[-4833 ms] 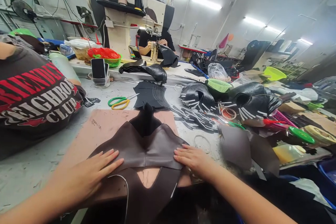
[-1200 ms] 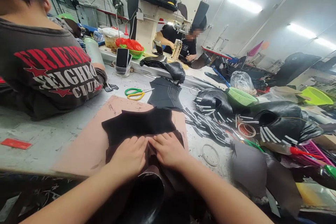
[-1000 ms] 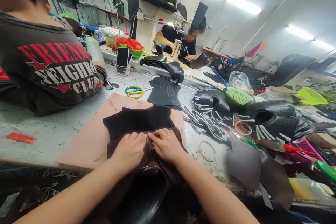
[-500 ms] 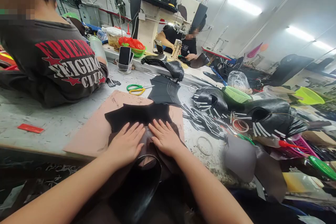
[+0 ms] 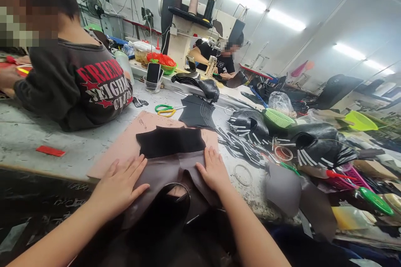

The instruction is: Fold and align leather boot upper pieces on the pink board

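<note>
I stand at a cluttered workbench (image 5: pixel 40 142) with both palms spread flat on a dark brown leather piece (image 5: pixel 167 167). It lies on a pinkish board (image 5: pixel 125 144) right in front of me, its near part hanging off the bench edge toward my body. My left hand (image 5: pixel 120 185) presses the leather's left side, fingers open and splayed, gripping nothing. My right hand (image 5: pixel 214 171) does the same on the right side, fingers straight and together. The hands sit apart, which seems to keep the leather taut and flat between them. A black fuzzy lining piece (image 5: pixel 171 141) lies across the leather's far end, just beyond my fingertips.

Past the board are green-and-yellow scissors (image 5: pixel 165 110) and a fanned stack of black cut pieces (image 5: pixel 197 112). To the right, a green mesh basket (image 5: pixel 277 118) sits among black leather parts. On my left a person in a dark printed shirt (image 5: pixel 90 87) leans on the bench. Farther back, another person sits at a sewing machine (image 5: pixel 188 35).
</note>
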`<state>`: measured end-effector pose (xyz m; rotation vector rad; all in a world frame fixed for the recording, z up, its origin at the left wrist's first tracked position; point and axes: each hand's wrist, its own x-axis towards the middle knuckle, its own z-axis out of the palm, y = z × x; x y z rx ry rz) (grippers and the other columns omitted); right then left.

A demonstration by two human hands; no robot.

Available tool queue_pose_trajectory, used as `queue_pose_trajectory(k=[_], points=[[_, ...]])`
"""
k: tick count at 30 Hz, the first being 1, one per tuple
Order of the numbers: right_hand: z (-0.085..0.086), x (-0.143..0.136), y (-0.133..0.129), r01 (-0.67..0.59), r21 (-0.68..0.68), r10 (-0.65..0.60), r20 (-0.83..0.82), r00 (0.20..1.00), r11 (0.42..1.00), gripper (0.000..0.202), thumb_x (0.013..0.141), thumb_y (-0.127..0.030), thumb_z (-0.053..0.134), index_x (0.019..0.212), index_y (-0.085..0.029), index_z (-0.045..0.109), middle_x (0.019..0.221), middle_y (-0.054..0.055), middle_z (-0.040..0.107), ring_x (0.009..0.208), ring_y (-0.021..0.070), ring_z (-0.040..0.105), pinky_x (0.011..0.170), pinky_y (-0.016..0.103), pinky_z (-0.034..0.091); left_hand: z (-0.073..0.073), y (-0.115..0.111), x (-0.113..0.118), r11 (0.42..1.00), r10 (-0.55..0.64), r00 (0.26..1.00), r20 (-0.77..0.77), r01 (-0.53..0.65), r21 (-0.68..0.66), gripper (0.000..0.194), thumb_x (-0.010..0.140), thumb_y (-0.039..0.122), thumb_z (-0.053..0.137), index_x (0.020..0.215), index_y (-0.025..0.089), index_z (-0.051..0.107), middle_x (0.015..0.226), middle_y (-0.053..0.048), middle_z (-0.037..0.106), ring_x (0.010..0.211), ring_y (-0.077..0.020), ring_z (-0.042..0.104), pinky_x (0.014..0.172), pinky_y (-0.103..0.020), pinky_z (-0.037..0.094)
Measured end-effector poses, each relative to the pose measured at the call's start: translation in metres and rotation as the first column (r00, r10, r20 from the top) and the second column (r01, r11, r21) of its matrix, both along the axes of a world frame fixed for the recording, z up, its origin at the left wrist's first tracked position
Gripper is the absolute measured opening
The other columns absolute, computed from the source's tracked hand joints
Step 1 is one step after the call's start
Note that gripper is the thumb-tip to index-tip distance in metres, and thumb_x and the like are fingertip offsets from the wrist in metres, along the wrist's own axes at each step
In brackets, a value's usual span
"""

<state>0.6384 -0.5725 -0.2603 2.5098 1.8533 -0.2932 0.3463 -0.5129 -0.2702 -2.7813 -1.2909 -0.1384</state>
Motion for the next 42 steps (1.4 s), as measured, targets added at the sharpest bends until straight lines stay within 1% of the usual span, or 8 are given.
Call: queue_pose_trajectory(k=[5, 8, 11, 16, 25, 28, 35, 42], points=[[0.021, 0.0, -0.025, -0.012, 0.07, 0.012, 0.002, 1.0, 0.998, 0.064, 0.089, -0.037, 0.041, 0.142, -0.005, 0.023, 0.149, 0.019, 0.014, 0.138, 0.0298, 0.01, 0.111, 0.05, 0.01, 0.025, 0.008, -0.03, 0.986, 0.016, 0.996, 0.089, -0.03, 0.162, 0.052, 0.083, 0.03, 0.024, 0.113, 0.011, 0.062, 0.13, -0.015, 0.05, 0.123, -0.0358, 0.044, 0.099, -0.06, 0.033], [0.034, -0.02, -0.029, -0.379, 0.229, 0.404, -0.077, 0.911, 0.897, 0.059, 0.08, -0.022, 0.052, 0.137, -0.012, 0.037, 0.144, 0.013, 0.034, 0.133, 0.0221, 0.03, 0.108, 0.036, 0.027, 0.044, 0.017, 0.005, 0.99, -0.13, 0.982, 0.137, 0.122, 0.067, 0.05, 0.085, 0.023, 0.024, 0.122, 0.007, 0.055, 0.135, -0.017, 0.045, 0.128, -0.0319, 0.038, 0.105, -0.054, 0.03], [0.03, -0.045, -0.014, -0.615, 0.263, 0.615, 0.092, 0.783, 0.743, 0.034, 0.078, -0.016, 0.056, 0.112, -0.014, 0.06, 0.11, 0.01, 0.065, 0.102, 0.0192, 0.06, 0.088, 0.028, 0.047, 0.045, 0.026, 0.06, 0.898, -0.393, 0.916, 0.083, 0.401, -0.178, 0.05, 0.084, 0.012, 0.025, 0.127, 0.016, 0.051, 0.136, -0.005, 0.046, 0.128, -0.0182, 0.04, 0.107, -0.036, 0.033], [0.007, -0.056, 0.012, -0.662, 0.218, 0.592, 0.31, 0.744, 0.717, 0.014, 0.08, -0.008, 0.053, 0.075, -0.012, 0.066, 0.07, 0.008, 0.069, 0.062, 0.0191, 0.064, 0.05, 0.026, 0.044, 0.024, 0.034, 0.097, 0.803, -0.52, 0.85, 0.084, 0.52, -0.29, 0.047, 0.088, 0.02, 0.031, 0.134, 0.016, 0.039, 0.142, -0.003, 0.036, 0.133, -0.0175, 0.03, 0.11, -0.038, 0.027], [0.005, -0.048, -0.007, -0.725, 0.354, 0.61, 0.393, 0.688, 0.59, 0.024, 0.084, -0.01, 0.048, 0.065, -0.018, 0.058, 0.061, 0.002, 0.064, 0.056, 0.0131, 0.059, 0.049, 0.023, 0.036, 0.023, 0.03, 0.087, 0.776, -0.519, 0.851, 0.075, 0.506, -0.376, 0.058, 0.081, 0.018, 0.034, 0.139, 0.016, 0.028, 0.146, -0.004, 0.026, 0.136, -0.0172, 0.022, 0.113, -0.043, 0.017], [-0.001, -0.053, -0.01, -0.666, 0.408, 0.533, 0.401, 0.745, 0.624, 0.024, 0.083, -0.007, 0.045, 0.064, -0.018, 0.057, 0.057, 0.002, 0.06, 0.055, 0.014, 0.057, 0.048, 0.024, 0.035, 0.022, 0.03, 0.088, 0.775, -0.523, 0.848, 0.082, 0.514, -0.368, 0.058, 0.081, 0.018, 0.034, 0.139, 0.016, 0.027, 0.146, -0.004, 0.026, 0.136, -0.0169, 0.022, 0.113, -0.042, 0.017], [-0.002, -0.067, -0.013, -0.245, 0.271, 0.194, 0.2, 0.96, 0.931, 0.022, 0.071, -0.003, 0.052, 0.08, -0.02, 0.062, 0.074, 0.002, 0.066, 0.067, 0.0153, 0.062, 0.05, 0.022, 0.038, 0.015, 0.018, 0.072, 0.773, -0.537, 0.837, 0.105, 0.539, -0.336, 0.049, 0.091, 0.028, 0.031, 0.138, 0.014, 0.031, 0.146, -0.005, 0.025, 0.136, -0.0188, 0.022, 0.114, -0.038, 0.014], [0.016, -0.069, -0.012, -0.145, 0.064, 0.139, 0.092, 0.986, 0.987, 0.02, 0.072, -0.006, 0.052, 0.083, -0.019, 0.063, 0.081, 0.006, 0.07, 0.072, 0.0199, 0.065, 0.053, 0.025, 0.04, -0.01, 0.022, 0.009, 0.865, -0.403, 0.899, 0.173, 0.436, -0.248, 0.066, 0.086, 0.06, 0.036, 0.14, 0.024, 0.022, 0.146, -0.004, 0.025, 0.135, -0.0234, 0.026, 0.112, -0.041, 0.017]])
